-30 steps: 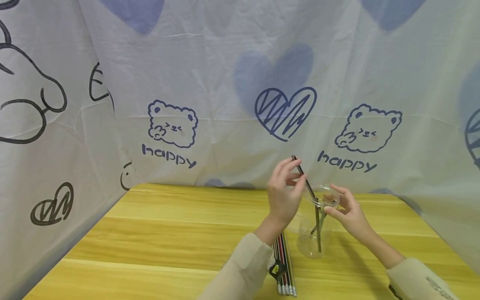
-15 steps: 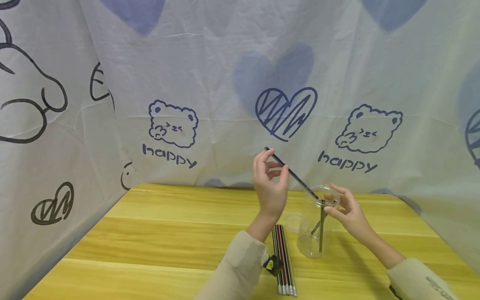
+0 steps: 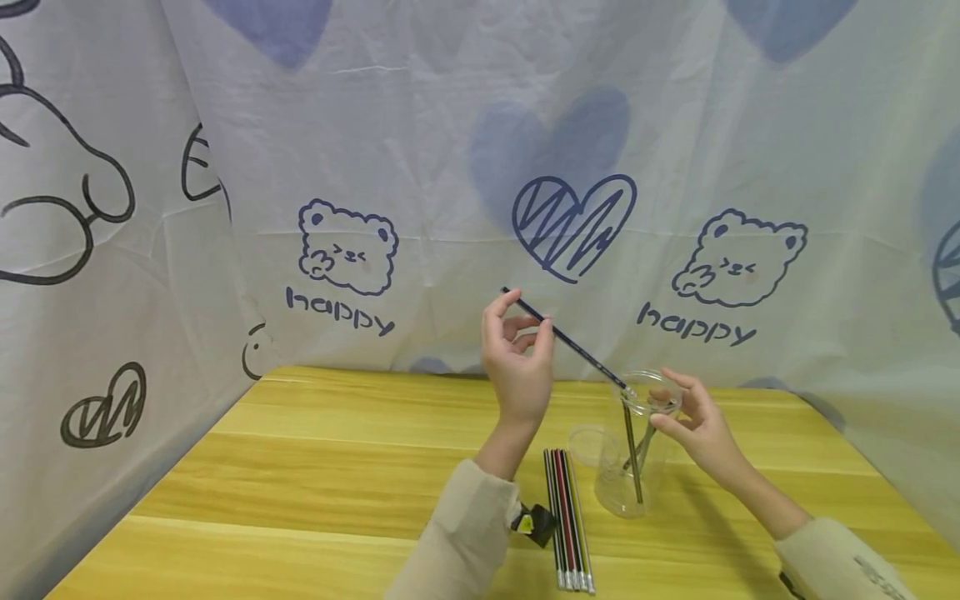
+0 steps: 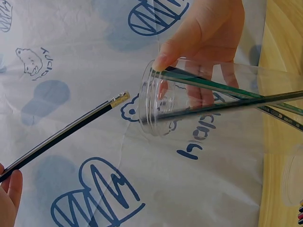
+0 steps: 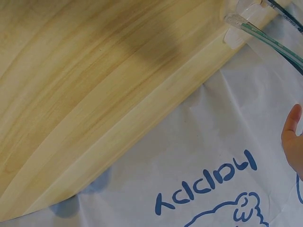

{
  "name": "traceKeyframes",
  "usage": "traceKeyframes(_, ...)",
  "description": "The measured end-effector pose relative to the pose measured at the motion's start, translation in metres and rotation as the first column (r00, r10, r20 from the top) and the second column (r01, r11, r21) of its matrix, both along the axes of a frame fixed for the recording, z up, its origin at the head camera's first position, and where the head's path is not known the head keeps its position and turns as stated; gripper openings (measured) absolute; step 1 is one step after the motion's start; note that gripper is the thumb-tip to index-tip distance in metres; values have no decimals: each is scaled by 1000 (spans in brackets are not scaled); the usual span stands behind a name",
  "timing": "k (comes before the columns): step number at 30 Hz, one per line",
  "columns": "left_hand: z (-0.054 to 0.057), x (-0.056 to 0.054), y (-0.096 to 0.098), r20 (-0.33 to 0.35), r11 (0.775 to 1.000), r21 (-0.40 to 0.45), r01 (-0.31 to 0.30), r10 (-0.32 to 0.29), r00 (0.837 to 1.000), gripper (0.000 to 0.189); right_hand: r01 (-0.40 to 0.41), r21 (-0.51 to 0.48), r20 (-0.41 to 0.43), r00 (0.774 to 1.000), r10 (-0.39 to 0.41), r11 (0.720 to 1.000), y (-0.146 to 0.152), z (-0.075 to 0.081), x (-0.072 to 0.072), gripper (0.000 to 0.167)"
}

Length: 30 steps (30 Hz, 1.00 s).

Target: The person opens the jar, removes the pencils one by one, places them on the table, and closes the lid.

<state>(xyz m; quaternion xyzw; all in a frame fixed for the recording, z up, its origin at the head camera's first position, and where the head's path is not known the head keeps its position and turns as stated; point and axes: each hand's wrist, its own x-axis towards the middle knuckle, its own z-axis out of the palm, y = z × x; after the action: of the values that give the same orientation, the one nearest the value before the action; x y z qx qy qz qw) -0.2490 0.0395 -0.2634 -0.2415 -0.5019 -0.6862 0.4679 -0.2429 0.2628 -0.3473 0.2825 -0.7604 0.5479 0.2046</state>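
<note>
My left hand [image 3: 517, 367] pinches a dark striped pencil [image 3: 581, 352] that slants down to the right. In the left wrist view this pencil [image 4: 61, 135] has its gold-ferruled end pointing at the mouth of a clear plastic jar [image 4: 147, 101], a little short of the rim. The jar [image 3: 609, 493] stands on the table with its lid off. Several dark and green pencils [image 4: 222, 108] lean inside it. My right hand [image 3: 701, 427] grips the jar near the rim, thumb in front, fingers behind.
A row of several pencils [image 3: 567, 525], black, red and yellowish, lies on the wooden table [image 3: 337, 483] left of the jar. A clear round lid [image 3: 588, 443] lies behind them. A printed white cloth [image 3: 450, 167] hangs along the table's back edge.
My left hand has moved left, drawing its pencil outward from the jar's mouth at a flatter slant. The pencils in the jar have shifted slightly. My right hand keeps its hold.
</note>
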Motion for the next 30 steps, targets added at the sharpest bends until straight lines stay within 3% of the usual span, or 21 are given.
traceKeyframes(19, -15, -2, -7, 105, 998, -19, 52, -49, 993, 33, 18, 8, -20, 1000, -18, 1000, 0, -1, 0, 56)
traceKeyframes(30, -29, -6, -12, 203, 993, -99, 64, -42, 978, 33, 13, 4, -2, 1000, -13, 1000, 0, -1, 0, 56)
